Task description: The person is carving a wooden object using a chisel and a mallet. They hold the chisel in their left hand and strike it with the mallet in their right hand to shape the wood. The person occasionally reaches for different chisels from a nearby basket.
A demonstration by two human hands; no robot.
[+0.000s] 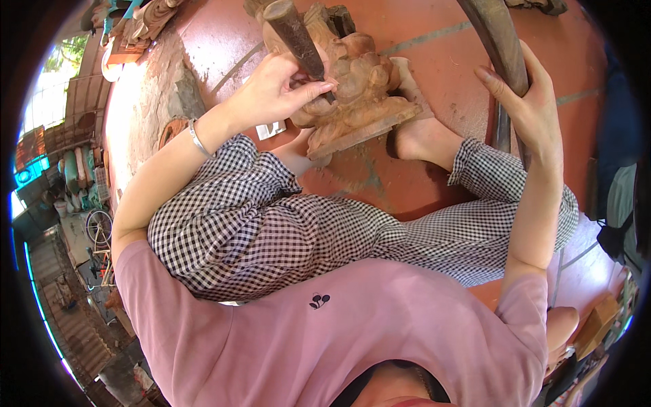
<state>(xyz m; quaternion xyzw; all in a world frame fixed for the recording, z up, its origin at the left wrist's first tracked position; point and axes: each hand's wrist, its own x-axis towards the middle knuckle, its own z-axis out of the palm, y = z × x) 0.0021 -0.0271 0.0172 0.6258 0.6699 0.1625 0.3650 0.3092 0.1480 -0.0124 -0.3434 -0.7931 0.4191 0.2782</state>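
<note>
A brown wood carving [366, 81] with rounded, layered shapes and a flat base stands tilted on the floor between my bare feet. My left hand [288, 85] is closed around a chisel [296, 39] near the lower end of its thick, dark wooden handle. The chisel's short metal end points down at the carving's surface; whether its edge touches the wood is hard to tell. Away to the right, my right hand [532, 112] grips a long, curved wooden club [500, 44], raised apart from the chisel. Its upper end runs out of the picture.
Red floor tiles [461, 74] with pale joints lie around the carving. A large rough log [163, 88] is left of my left arm, with carved wood pieces [146, 24] beyond it. My crossed legs in checked trousers [271, 224] frame the near side. A bicycle wheel [98, 227] shows far left.
</note>
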